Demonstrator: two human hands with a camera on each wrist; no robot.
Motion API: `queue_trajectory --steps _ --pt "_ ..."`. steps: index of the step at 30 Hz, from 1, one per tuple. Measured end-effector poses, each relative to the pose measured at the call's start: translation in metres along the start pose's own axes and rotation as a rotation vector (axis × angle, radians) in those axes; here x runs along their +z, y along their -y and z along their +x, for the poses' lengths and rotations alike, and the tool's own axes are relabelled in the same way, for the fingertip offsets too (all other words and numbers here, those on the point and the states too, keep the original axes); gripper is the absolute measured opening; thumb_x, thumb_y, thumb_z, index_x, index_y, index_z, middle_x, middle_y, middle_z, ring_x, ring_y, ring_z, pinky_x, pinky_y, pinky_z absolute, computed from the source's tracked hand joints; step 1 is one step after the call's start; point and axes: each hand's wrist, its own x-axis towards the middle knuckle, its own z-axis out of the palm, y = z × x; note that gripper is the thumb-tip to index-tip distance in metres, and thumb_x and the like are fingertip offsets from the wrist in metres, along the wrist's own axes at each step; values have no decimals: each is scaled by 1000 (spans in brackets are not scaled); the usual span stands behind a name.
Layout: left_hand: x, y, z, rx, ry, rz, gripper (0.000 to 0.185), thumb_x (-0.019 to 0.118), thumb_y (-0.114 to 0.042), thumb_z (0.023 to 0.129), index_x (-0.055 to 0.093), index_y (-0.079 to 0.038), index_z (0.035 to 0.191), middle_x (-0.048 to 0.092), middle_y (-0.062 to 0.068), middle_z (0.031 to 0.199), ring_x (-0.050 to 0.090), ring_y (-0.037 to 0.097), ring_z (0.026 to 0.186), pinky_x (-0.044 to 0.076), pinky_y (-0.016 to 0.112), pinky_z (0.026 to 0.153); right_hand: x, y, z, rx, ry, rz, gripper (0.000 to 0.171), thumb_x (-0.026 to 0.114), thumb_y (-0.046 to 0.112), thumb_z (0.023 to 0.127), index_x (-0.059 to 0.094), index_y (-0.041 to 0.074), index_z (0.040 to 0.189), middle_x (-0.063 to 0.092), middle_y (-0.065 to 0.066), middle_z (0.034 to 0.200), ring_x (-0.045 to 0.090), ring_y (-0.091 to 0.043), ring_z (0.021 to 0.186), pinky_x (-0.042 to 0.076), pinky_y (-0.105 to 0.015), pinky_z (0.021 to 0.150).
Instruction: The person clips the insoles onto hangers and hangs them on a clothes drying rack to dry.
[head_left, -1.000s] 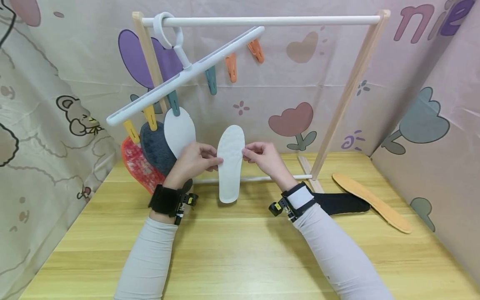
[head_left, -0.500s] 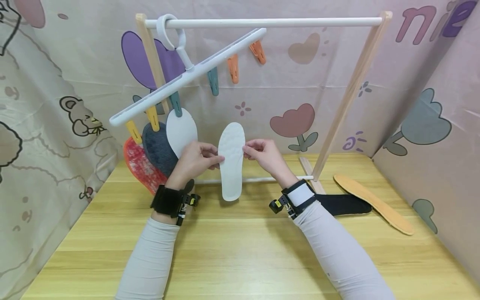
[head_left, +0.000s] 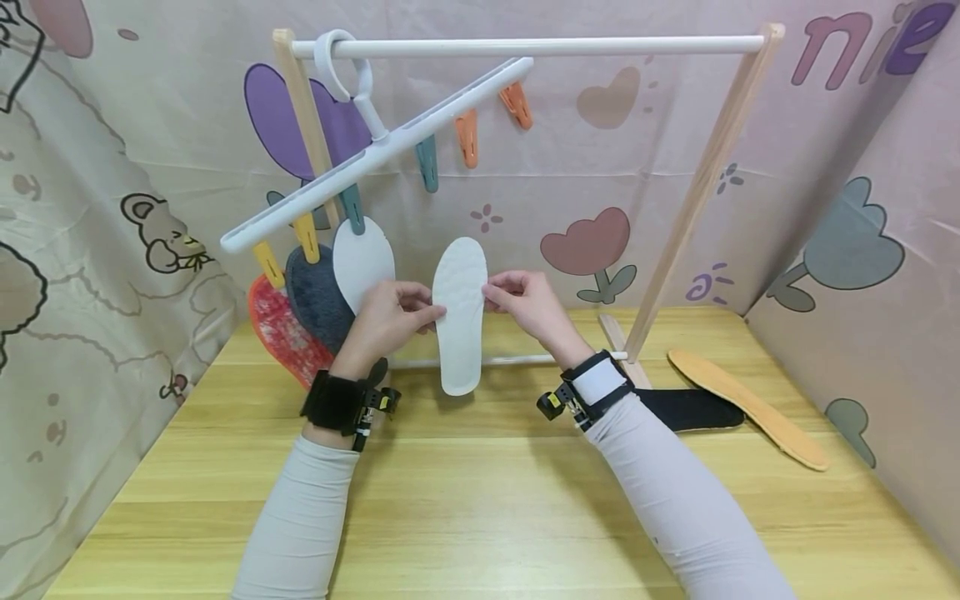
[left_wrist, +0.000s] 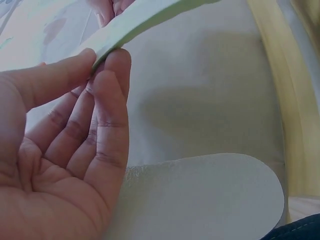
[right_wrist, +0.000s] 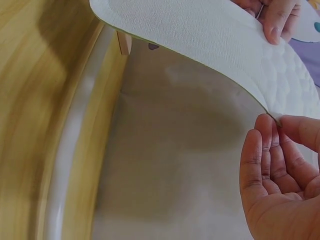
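Observation:
A white insole (head_left: 461, 321) hangs upright in the air, wide end up, between both hands. My left hand (head_left: 392, 321) pinches its left edge between thumb and fingers. On the opposite edge, slightly higher, my right hand (head_left: 531, 310) pinches it the same way. The right wrist view shows the insole's (right_wrist: 195, 40) textured face and thin green edge. Behind the left hand, a second white insole (head_left: 363, 262) hangs from a teal clip (head_left: 352, 208). Next to it hang a dark grey insole (head_left: 318, 292) and a red patterned insole (head_left: 288, 329), each from a yellow clip.
A white clip hanger (head_left: 382, 148) tilts, left end lower, from the rack's top bar (head_left: 540, 47). Further right on it are a teal clip (head_left: 427, 164) and orange clips (head_left: 467, 139) holding nothing. A black insole (head_left: 690, 409) and a tan insole (head_left: 742, 407) lie on the table at right.
Both hands have lifted the white insole slightly, and it leans a little more to the left at the bottom. Both hands keep their pinch. The hanger and its insoles look the same.

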Motion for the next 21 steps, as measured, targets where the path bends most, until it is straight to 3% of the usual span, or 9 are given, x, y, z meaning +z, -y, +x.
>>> queue_trajectory --steps 2,5,8,12,17,21 --pt "0 0 0 10 -13 1 19 79 -15 99 77 0 110 80 18 94 75 19 74 62 26 69 0 1 1 1 1 -7 25 69 15 106 75 -5 120 78 -27 111 80 -33 96 64 -35 90" --pt "-1 0 -1 25 -29 2 19 79 -16 99 78 0 109 80 18 93 77 30 79 60 25 68 0 2 4 3 0 -20 26 69 17 106 76 -3 120 79 -26 111 79 -31 94 62 -25 82" --pt "-2 1 -1 35 -43 -6 18 78 -17 100 78 -1 108 79 18 92 77 37 84 59 25 67 -1 4 5 4 0 -32 27 70 19 106 77 -2 121 80 -23 111 78 -22 90 63 -26 82" --pt "-4 1 -2 52 -57 -15 17 77 -17 101 78 -1 107 78 18 91 76 35 83 58 25 68 -1 8 7 2 5 -55 27 70 21 106 77 0 121 80 -21 111 73 -10 85 64 -33 85" --pt "-6 1 -3 61 -64 -42 17 77 -16 101 77 0 106 78 19 91 76 32 82 59 26 69 -4 14 9 -6 13 -72 27 69 23 106 78 1 119 80 -20 109 74 -19 90 61 -27 80" --pt "-8 1 -4 65 -74 -47 17 77 -16 101 78 0 106 78 20 92 75 23 78 63 34 73 -5 18 10 -28 15 -68 26 69 21 105 78 0 118 80 -21 107 75 -26 93 59 -23 78"
